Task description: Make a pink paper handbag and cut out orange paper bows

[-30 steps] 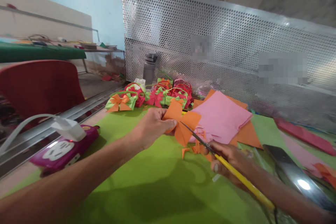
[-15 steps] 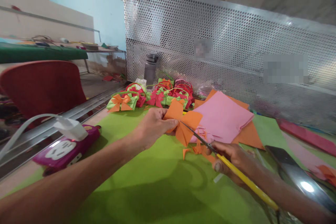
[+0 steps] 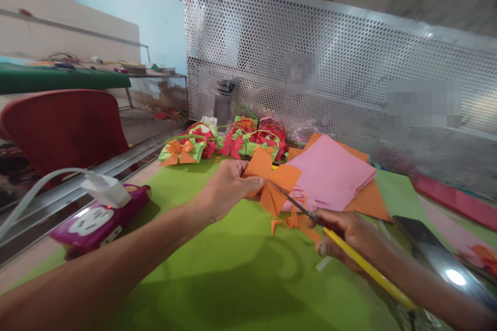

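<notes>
My left hand (image 3: pixel 229 189) pinches a folded orange bow (image 3: pixel 285 177) of thin sheet material between thumb and fingers. My right hand (image 3: pixel 341 235) is closed round a yellow-handled soldering iron (image 3: pixel 359 262), a cord at its rear end. Its thin metal tip reaches the middle of the bow, close to my left thumb; whether it touches is hard to tell. Below the bow lie orange strips and scraps (image 3: pixel 295 219) on the green sheet (image 3: pixel 202 279). Beside it on the right is a stack of pink sheets (image 3: pixel 330 170) over orange sheets (image 3: pixel 375 201).
Several small green and red bags with bows (image 3: pixel 180 151) stand at the back, near a grey bottle (image 3: pixel 223 103). A purple power strip (image 3: pixel 116 222) with a white plug sits left. A phone (image 3: pixel 435 253) with its light on lies right. A perforated metal panel (image 3: pixel 248 36) rises behind.
Almost nothing differs. The whole view has shifted very slightly; both hands keep the same hold, with the iron's tip still at the middle of the bow.
</notes>
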A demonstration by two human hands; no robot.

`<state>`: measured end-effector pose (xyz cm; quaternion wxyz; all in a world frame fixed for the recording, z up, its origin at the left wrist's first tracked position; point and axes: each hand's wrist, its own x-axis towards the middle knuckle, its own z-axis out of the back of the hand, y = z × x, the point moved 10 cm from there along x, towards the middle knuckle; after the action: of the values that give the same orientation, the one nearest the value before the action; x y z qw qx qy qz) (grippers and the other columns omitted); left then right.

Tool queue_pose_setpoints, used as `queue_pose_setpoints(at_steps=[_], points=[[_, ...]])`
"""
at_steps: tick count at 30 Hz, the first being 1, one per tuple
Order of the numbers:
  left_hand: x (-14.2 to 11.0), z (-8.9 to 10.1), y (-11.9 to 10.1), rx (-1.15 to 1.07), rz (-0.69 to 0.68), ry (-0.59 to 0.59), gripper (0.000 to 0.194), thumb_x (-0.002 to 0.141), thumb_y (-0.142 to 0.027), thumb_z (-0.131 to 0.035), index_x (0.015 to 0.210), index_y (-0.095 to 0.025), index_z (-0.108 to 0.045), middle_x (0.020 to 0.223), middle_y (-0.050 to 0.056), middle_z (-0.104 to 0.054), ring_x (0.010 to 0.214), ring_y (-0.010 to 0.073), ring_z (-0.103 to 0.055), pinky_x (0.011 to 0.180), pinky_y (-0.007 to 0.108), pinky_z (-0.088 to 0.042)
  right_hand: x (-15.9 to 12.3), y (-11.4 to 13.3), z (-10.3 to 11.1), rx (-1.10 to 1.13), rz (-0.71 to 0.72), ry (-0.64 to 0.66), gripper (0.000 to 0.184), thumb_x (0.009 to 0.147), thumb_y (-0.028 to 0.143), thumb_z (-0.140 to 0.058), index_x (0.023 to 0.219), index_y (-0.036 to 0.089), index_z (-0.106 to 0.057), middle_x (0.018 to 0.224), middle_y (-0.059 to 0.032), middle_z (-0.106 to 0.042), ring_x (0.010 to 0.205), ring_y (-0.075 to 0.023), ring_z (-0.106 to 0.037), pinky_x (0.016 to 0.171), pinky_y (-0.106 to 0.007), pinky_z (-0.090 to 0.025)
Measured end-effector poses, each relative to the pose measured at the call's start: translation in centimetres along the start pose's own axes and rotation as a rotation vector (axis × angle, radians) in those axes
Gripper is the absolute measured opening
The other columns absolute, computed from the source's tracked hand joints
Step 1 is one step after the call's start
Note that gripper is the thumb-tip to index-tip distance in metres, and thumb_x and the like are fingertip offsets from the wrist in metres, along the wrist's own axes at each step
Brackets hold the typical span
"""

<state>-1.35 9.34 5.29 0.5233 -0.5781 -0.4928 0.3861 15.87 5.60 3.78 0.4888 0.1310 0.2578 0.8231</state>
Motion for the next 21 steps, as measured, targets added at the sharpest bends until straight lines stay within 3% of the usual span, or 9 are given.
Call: queue_pose_setpoints(at_steps=[5,16,21], points=[[0.0,0.0,0.1,-0.008,0.007,0.009,0.017,0.059,-0.022,-0.068,0.068,-0.008,-0.065,0.061,0.002,-0.062,0.052,0.0091,-0.052,0.052,0.022,-0.042,0.1,0.4,0.0,0.014,0.018,0.029,0.037,0.073,0.047,-0.062,0.094,0.017,-0.064,0.064,0.0036,-0.053,0.052,-0.0105,-0.040,0.046,-0.020,-0.033],[0.0,0.0,0.3,-0.008,0.030,0.009,0.014,0.061,-0.017,-0.066,0.071,-0.008,-0.065,0.063,0.003,-0.064,0.055,0.0105,-0.055,0.054,0.023,-0.044,0.0,0.8,0.9,-0.048,0.016,-0.038,0.020,0.069,0.038,-0.068,0.078,0.021,-0.065,0.070,0.0037,-0.063,0.061,-0.0157,-0.053,0.050,-0.021,-0.038],[0.0,0.0,0.3,-0.018,0.040,0.004,0.014,0.061,-0.016,-0.065,0.072,-0.008,-0.065,0.064,0.003,-0.064,0.055,0.0106,-0.055,0.054,0.023,-0.045,0.1,0.5,0.7,-0.045,0.024,-0.030,0.027,0.067,0.034,-0.070,0.091,0.023,-0.067,0.080,0.0024,-0.067,0.071,-0.0201,-0.059,0.058,-0.024,-0.044]])
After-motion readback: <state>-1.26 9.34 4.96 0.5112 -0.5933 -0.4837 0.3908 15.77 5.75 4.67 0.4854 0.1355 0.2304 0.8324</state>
